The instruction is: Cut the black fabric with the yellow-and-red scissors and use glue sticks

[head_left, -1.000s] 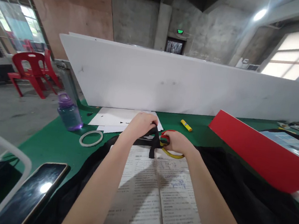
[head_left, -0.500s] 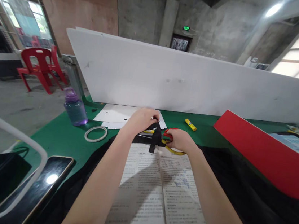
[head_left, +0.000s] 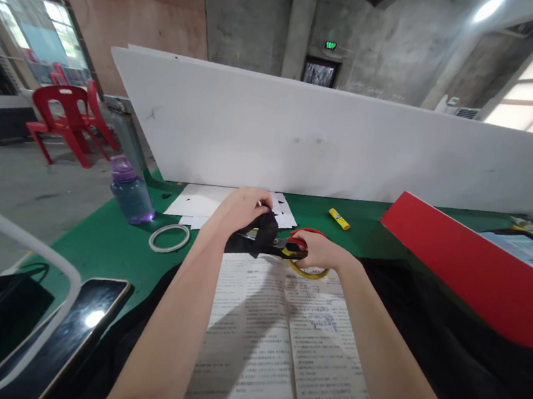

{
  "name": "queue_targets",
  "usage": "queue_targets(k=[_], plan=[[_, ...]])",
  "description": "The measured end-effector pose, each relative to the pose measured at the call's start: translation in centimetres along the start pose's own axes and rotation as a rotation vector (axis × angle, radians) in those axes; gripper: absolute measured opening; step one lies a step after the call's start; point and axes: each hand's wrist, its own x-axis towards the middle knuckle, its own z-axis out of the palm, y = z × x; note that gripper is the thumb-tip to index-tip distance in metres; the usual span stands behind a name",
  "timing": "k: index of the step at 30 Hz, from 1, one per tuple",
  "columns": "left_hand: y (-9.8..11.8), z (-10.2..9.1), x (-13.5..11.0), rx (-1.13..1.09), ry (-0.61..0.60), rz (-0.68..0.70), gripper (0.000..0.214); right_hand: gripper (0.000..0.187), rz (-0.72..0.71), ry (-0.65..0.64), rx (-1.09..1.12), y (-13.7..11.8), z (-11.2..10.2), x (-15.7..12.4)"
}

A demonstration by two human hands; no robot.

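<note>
Scissors (head_left: 292,252), metal-bladed and loop-handled

Both arms (head_left: 173,304) stretch forward, left hand (head_left: 243,209) arched in a pinch, right hand (head_left: 319,250) curled in a grip.

The green counter (head_left: 117,251) is bearing a purple-lidded bottle (head_left: 131,194) at ten o'clock and a yellow tube (head_left: 338,219) at one.

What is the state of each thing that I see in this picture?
Scissors, held in the right hand, blade tips hidden
Black cloth, held by the left hand
Booklet, open
Bottle, upright, lid on
Phone, face up
Glue stick, on its side
White ring, flat
Exit sign, lit
Ceiling lamp, on
</note>
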Motion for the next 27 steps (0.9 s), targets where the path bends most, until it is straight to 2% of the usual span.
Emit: queue_targets(k=[12, 22, 27], plan=[[0.4, -0.3, -0.1, -0.043, 0.048, -0.007, 0.017, 0.054, 0.026, 0.022, 0.031, -0.8, 0.3, 0.1], [1.0, -0.4, 0.0, -0.047, 0.051, 0.019, 0.018, 0.048, 0.016, 0.186, -0.173, -3.4, 0.5, 0.3], [1.4, -0.4, -0.1, -0.029, 0.031, 0.045, 0.018, 0.044, 0.003, 0.176, -0.178, -3.8, 0.4, 0.3]])
